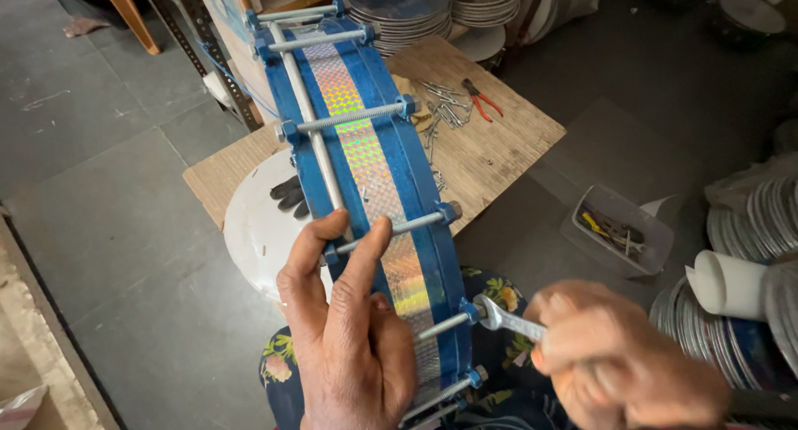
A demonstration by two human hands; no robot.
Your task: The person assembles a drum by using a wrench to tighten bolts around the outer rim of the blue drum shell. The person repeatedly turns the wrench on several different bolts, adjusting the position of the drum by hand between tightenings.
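A blue drum frame (378,122) with a shiny holographic band stands on edge in front of me, crossed by several threaded metal rods (353,117). My left hand (345,339) grips the frame's near side, with thumb and fingers resting on one rod. My right hand (619,359) holds a small metal spanner (507,320) whose jaw sits on the nut at the end of a lower rod (449,322) on the frame's right edge.
A low wooden board (490,139) behind the frame carries loose bolts (445,106) and red-handled pliers (482,99). A white drum head with a dark glove (291,196) lies at left. A grey tool tray (619,230) and stacks of round discs (748,222) sit right.
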